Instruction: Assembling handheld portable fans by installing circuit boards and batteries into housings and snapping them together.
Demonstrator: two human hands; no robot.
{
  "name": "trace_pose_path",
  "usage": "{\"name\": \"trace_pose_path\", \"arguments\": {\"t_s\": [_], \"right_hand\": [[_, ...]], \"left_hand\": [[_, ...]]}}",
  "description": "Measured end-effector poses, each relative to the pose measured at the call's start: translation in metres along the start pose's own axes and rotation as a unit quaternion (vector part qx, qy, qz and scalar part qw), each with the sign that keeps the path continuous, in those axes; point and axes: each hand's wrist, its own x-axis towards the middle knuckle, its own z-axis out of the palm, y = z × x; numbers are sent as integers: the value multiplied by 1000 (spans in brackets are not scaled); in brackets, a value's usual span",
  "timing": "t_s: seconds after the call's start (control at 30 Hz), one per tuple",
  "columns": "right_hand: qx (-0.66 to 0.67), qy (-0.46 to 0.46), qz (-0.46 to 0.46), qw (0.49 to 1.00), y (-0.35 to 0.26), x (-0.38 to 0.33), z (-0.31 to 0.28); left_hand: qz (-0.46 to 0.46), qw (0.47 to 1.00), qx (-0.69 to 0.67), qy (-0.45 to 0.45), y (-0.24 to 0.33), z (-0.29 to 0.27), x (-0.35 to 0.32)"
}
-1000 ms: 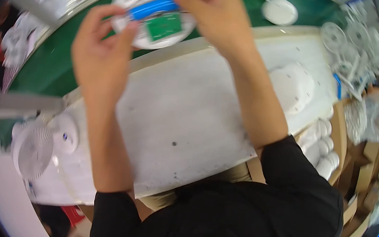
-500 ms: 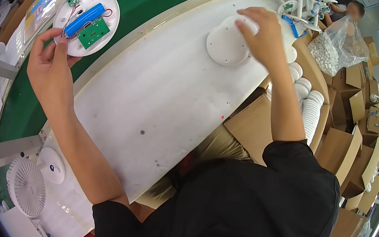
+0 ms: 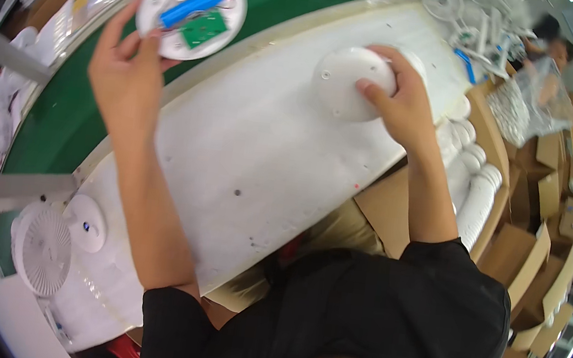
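My left hand [image 3: 124,77] pinches the open base [image 3: 191,10] at its seven o'clock rim, circuit side up over the green belt [image 3: 49,128]. At three o'clock, my right hand [image 3: 400,100] clasps the cover [image 3: 345,82] flat on the white mat [image 3: 247,153], steadying it.
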Motion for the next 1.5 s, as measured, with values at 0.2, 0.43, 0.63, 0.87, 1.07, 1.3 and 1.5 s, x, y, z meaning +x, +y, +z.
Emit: {"name": "trace_pose_path", "arguments": {"t_s": [0.2, 0.43, 0.63, 0.87, 1.07, 1.3, 1.5], "right_hand": [[404, -21, -83, 911, -51, 73, 53], [454, 0, -26, 891, -66, 85, 81], [466, -47, 22, 884, -74, 77, 72], [350, 21, -36, 936, -64, 78, 75], [316, 16, -68, 946, -59, 82, 80], [383, 0, -64, 922, -76, 68, 77], [407, -16, -239, 881, -104, 62, 74]], "left_hand": [[0, 999, -53, -10, 10, 21, -22], [-8, 997, -77, 5, 7, 24, -41], [-51, 987, -144, -39, 21, 16, -45], [-46, 992, -103, -48, 28, 29, -59], [-19, 997, -62, -49, 30, 31, -64], [-49, 994, -95, -26, 30, 24, -64], [109, 988, -100, -42, 34, -2, -54]]}}
